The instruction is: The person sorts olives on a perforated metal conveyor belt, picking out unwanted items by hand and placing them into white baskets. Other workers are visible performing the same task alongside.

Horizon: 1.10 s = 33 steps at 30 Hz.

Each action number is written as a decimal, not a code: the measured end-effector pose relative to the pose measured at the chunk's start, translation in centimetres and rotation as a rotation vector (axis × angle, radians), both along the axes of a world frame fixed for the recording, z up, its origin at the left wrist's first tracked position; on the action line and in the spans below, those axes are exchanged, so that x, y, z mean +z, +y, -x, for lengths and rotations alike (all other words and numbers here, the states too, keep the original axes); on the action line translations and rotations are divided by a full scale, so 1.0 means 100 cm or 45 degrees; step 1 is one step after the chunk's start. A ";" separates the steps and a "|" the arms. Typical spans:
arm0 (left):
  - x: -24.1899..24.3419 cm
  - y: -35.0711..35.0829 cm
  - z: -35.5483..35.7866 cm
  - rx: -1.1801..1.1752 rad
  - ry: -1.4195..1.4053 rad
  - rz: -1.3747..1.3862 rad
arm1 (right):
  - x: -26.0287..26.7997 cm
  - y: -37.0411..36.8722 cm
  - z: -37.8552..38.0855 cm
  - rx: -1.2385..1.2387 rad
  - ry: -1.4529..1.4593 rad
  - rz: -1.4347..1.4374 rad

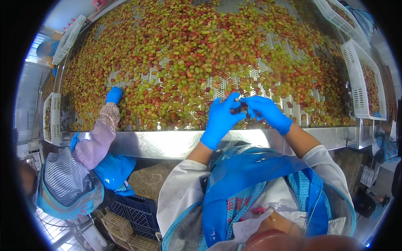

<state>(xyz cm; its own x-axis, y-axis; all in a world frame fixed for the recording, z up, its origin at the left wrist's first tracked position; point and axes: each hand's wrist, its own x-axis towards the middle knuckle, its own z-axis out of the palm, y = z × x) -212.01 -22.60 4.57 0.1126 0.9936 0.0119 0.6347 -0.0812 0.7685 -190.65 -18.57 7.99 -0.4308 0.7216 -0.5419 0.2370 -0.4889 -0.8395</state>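
Observation:
Small oval grape-like fruits (188, 72), green, orange and dark red, lie spread over a perforated metal conveyor belt (253, 74). Over its near edge is my left hand (221, 120) in a blue glove, thumb and fingers apart. A dark red fruit shows in the gap between them, seemingly on the belt below. My right hand (267, 111), also gloved in blue, is close beside it with fingers bent and tips drawn together near the left fingertips. Whether something small is pinched there cannot be made out.
A steel rail (166, 142) borders the belt in front of me. To my left, a co-worker's gloved hand (114, 95) touches the fruits. White plastic crates (351, 72) holding fruit stand at the right, with another crate (56, 117) at the left. A dark blue crate (135, 208) stands below.

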 end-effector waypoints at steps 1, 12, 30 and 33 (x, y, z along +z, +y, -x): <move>-0.004 0.010 0.006 0.019 0.073 -0.042 | -0.006 -0.002 -0.010 -0.054 -0.002 0.057; -0.076 0.087 0.018 -0.070 0.809 -0.421 | -0.029 -0.030 -0.017 -0.201 0.278 -0.047; -0.023 0.041 0.044 0.363 -0.869 -0.016 | -0.056 -0.013 0.008 0.025 -0.368 -1.177; -0.048 0.051 0.117 0.545 -1.291 -0.249 | -0.062 -0.007 -0.011 -0.161 -0.088 -0.546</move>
<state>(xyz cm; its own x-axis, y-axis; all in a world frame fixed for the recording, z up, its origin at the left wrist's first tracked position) -223.71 -17.53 -0.20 -0.3888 0.9191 0.0643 -0.2739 -0.1819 0.9444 -189.55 -19.27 1.78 -0.2982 0.9317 -0.2073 0.2608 -0.1294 -0.9567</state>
